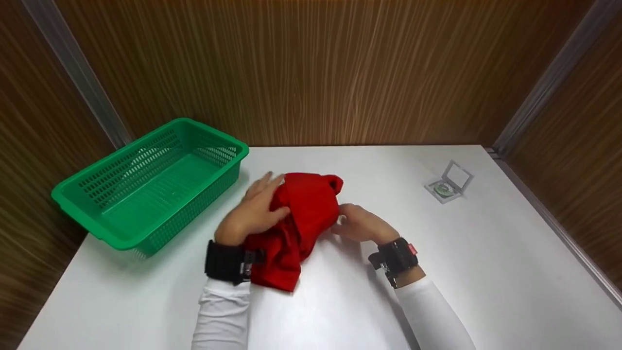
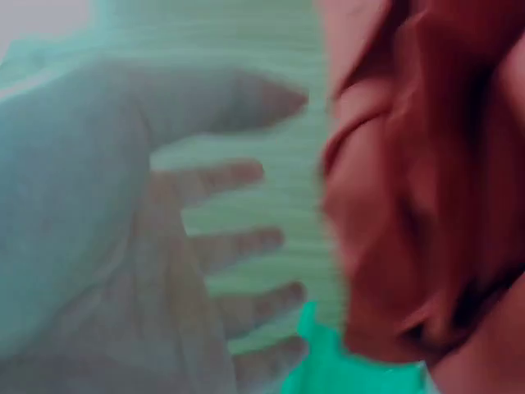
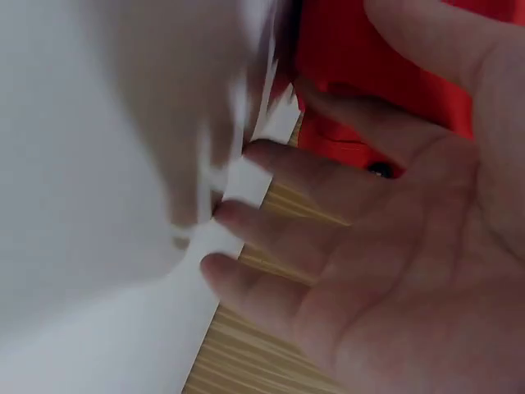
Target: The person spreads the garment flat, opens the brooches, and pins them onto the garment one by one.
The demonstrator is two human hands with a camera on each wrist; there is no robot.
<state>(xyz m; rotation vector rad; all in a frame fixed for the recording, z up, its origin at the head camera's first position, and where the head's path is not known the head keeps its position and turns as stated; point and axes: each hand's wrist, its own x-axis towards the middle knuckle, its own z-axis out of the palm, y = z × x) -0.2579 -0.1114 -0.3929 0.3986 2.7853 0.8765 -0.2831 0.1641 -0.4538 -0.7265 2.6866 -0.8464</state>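
A bunched red cloth garment lies on the white table between the two hands. In the right wrist view a small dark button shows on its red fabric. My left hand is at the garment's left side, fingers extended and spread; the left wrist view, blurred, has a gap between the fingertips and the cloth. At the right edge of the garment is my right hand, palm turned toward the cloth. Its fingers are loosely extended, with the thumb and index finger nearest the fabric; whether they touch it is unclear.
A green plastic basket with slotted sides stands at the left of the table. A small clear case, its lid raised and a green round item inside, sits at the back right. Wood-grain panels enclose the table's back and sides.
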